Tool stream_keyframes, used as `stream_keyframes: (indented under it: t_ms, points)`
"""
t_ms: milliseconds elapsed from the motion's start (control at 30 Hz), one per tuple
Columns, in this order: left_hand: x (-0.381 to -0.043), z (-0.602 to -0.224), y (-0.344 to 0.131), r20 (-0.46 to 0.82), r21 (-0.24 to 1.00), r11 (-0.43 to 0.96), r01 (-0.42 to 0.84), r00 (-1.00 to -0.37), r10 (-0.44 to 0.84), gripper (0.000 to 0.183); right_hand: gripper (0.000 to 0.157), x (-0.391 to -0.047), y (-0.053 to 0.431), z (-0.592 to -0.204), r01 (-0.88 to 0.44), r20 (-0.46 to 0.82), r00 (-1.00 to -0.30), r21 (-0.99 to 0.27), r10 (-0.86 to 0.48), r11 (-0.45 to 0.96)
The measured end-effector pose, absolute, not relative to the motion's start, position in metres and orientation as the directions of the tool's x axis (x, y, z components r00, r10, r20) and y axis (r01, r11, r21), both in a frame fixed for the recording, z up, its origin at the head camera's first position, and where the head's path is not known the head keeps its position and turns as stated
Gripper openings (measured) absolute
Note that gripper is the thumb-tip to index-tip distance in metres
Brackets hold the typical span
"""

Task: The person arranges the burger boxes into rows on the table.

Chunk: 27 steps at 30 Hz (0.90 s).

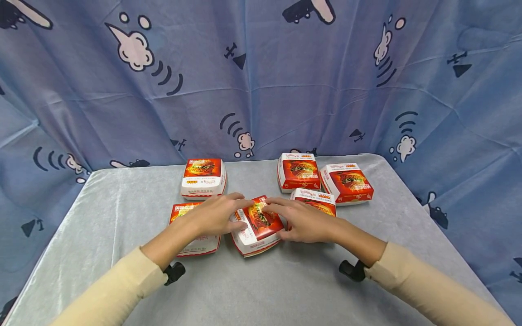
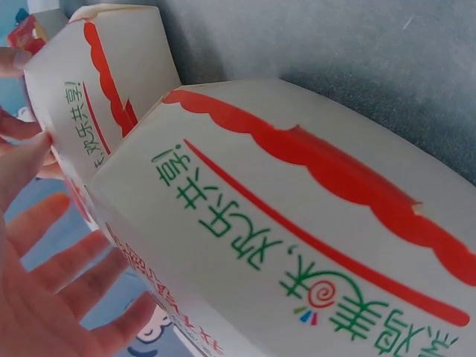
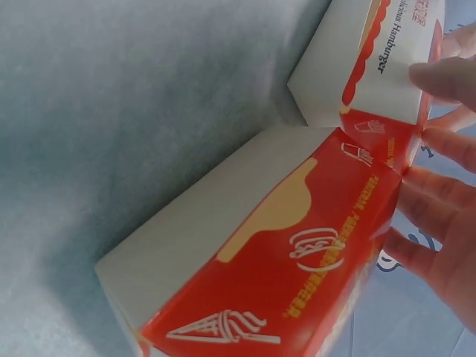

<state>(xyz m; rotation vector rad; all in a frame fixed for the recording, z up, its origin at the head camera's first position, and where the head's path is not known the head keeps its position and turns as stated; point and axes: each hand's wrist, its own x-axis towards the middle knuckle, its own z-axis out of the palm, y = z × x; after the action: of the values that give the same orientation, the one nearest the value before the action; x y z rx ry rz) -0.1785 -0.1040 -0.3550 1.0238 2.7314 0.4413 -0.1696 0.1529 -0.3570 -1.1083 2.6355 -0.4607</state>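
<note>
A red and white hamburger box sits slightly turned at the front middle of the table, between my two hands. From its left, my left hand reaches over, fingers spread and thumb at the box's edge. On the other side, my right hand has its fingertips at the lid and its thumb near the front right corner. Under my left hand and wrist lies another hamburger box, partly covered. A third box is partly hidden behind my right hand. The right wrist view shows that red box meeting the middle box at a corner.
Toward the back left stands one more hamburger box. Two others, a box and its neighbour, sit side by side at the back right. A grey cloth covers the table; a blue patterned curtain hangs behind.
</note>
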Motion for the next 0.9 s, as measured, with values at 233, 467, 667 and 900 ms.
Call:
stream_keyframes:
  t_ms: [233,467,667,900]
  points:
    - [-0.178,-0.354,-0.103,-0.103,0.333,0.729,0.598,-0.745,0.659,0.054,0.066,-0.166,0.151,-0.353,-0.623,-0.100,-0.726,-0.323,-0.680,0.713]
    - [-0.178,-0.357,-0.103,-0.068,0.287,0.733,0.616,-0.750,0.657,0.055,0.060,-0.160,0.146,-0.348,-0.598,-0.090,-0.741,-0.361,-0.666,0.715]
    - [-0.178,-0.358,-0.103,-0.012,0.302,0.705,0.641,-0.737,0.676,0.040,0.058,-0.159,0.143,-0.352,-0.596,-0.093,-0.742,-0.364,-0.664,0.716]
    - [-0.179,-0.358,-0.106,0.011,0.312,0.694,0.649,-0.732,0.681,0.034,0.058,-0.161,0.143,-0.355,-0.609,-0.086,-0.743,-0.327,-0.664,0.723]
